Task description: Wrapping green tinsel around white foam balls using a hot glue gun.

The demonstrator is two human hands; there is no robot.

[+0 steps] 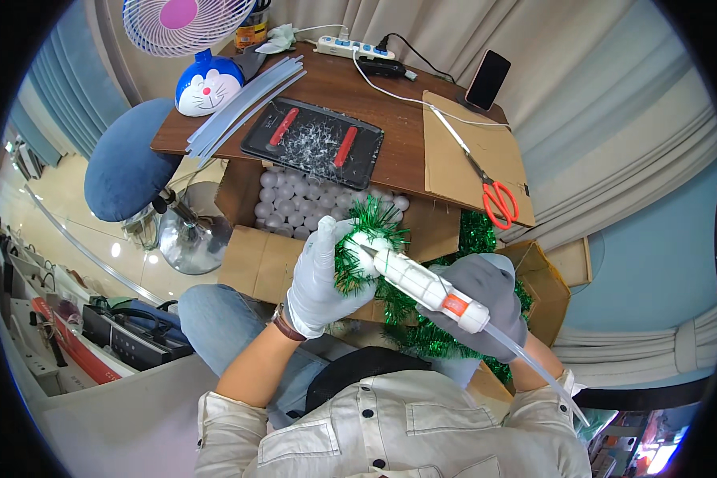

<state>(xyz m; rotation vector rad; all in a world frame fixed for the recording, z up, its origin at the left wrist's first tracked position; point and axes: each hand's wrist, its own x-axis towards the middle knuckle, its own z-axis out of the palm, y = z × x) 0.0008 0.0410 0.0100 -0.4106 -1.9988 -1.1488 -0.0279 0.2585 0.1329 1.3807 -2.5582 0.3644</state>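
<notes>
My left hand (315,279), in a white glove, is closed around a white ball (360,252) partly wrapped in green tinsel (374,217). In my right hand (490,295), gloved in grey, is a white hot glue gun (419,282) with an orange patch. Its dark nozzle points left at the ball's white surface; whether the tip touches cannot be made out. A clear glue stick (534,365) sticks out of the gun's rear end. More tinsel garland (430,338) runs below the gun toward an open cardboard box (543,279) on the right.
Under the table edge, a carton (251,259) holds many whitish balls (287,201). On the wooden table (402,119) lie a black tray (315,143) with glue strands, loose glue sticks (243,107), red-handled scissors (498,199), a power strip (350,49) and a phone (487,80). A fan (207,84) stands left.
</notes>
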